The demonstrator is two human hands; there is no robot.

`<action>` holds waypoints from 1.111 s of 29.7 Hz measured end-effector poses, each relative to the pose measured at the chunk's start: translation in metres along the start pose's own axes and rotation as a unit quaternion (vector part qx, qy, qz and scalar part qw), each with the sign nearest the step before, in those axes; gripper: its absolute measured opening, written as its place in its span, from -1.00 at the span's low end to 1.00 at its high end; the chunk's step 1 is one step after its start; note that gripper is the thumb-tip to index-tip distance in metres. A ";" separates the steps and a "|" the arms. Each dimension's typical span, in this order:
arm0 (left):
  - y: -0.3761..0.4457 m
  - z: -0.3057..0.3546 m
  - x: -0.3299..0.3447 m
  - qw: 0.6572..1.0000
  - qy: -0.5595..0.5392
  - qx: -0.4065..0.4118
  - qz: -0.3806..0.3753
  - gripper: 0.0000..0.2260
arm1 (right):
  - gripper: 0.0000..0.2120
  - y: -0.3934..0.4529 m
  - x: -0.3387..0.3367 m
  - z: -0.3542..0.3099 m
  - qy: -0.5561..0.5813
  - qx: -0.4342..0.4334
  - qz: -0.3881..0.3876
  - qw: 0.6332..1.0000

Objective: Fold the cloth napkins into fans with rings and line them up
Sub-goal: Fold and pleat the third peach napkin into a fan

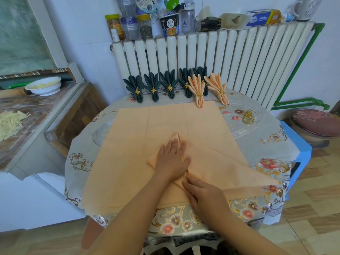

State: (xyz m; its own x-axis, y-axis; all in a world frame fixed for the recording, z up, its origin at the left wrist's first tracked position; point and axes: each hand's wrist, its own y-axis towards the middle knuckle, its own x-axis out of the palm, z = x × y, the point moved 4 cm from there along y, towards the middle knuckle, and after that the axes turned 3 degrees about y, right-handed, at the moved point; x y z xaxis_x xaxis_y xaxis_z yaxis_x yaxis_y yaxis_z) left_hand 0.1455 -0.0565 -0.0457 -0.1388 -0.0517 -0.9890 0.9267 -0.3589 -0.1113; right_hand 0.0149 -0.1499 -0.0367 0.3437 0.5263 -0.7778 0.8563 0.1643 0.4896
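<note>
Peach napkin (165, 122) spread on desk (257, 144), w/ spare ring (249, 116) right of it. Left hand (173, 159) flat, pressing first corner fold; right hand (204, 196) fingers straight, creasing. Next: pleat evenly, needs ring.

Soft, even daylight fills my view; shadows are faint. The wide lens bends the edges, and the window (22, 34) at left looks blurred.
</note>
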 end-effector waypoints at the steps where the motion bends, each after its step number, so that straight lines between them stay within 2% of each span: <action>1: 0.000 0.001 0.000 1.000 -0.001 0.000 0.000 -0.43 | -0.68 -0.001 0.000 -0.001 -0.009 -0.005 -0.014 1.000; 5: -0.002 0.000 0.001 1.000 0.002 0.001 -0.003 -0.44 | -0.64 -0.005 -0.003 -0.003 -0.014 -0.015 -0.058 0.998; 8: -0.001 0.000 0.000 1.000 0.009 -0.001 0.000 -0.43 | -0.64 0.002 -0.017 0.003 -0.021 -0.019 -0.042 0.999; 11: 0.000 0.001 0.000 1.000 0.015 0.001 0.002 -0.43 | -0.68 0.016 -0.036 0.038 -0.057 0.054 -0.002 0.997; 13: -0.001 0.001 -0.001 1.000 0.011 0.001 0.002 -0.43 | -0.70 0.023 -0.046 0.068 -0.097 0.121 -0.015 0.988; 17: -0.001 -0.001 -0.002 1.000 0.012 -0.001 -0.004 -0.44 | -0.59 0.029 -0.067 0.112 -0.175 0.217 -0.120 0.953; 20: 0.000 -0.005 -0.002 1.000 0.017 0.000 -0.003 -0.45 | -0.55 0.038 -0.075 0.123 -0.097 0.262 -0.201 0.939; 23: 0.001 -0.002 0.001 1.000 0.019 0.006 -0.002 -0.47 | -0.58 0.039 -0.078 0.131 -0.076 0.252 -0.275 0.925; 26: 0.001 0.000 0.001 1.000 0.019 0.010 0.002 -0.48 | -0.59 0.040 -0.082 0.134 -0.075 0.209 -0.315 0.923; 29: 0.001 0.001 -0.001 1.000 0.016 0.009 0.008 -0.48 | -0.57 0.045 -0.091 0.134 -0.021 0.196 -0.355 0.914; 33: 0.000 0.000 0.001 1.000 0.016 0.013 0.012 -0.47 | -0.65 0.061 -0.112 0.127 0.085 0.222 -0.443 0.864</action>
State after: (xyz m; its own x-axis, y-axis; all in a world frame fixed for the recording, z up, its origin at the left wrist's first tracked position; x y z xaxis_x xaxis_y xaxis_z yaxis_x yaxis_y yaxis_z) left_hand 0.1456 -0.0567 -0.0469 -0.1052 -0.0307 -0.9940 0.9201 -0.3822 -0.0856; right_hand 0.0778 -0.3045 0.0303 -0.5522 0.4794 -0.6821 0.8309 0.2494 -0.4974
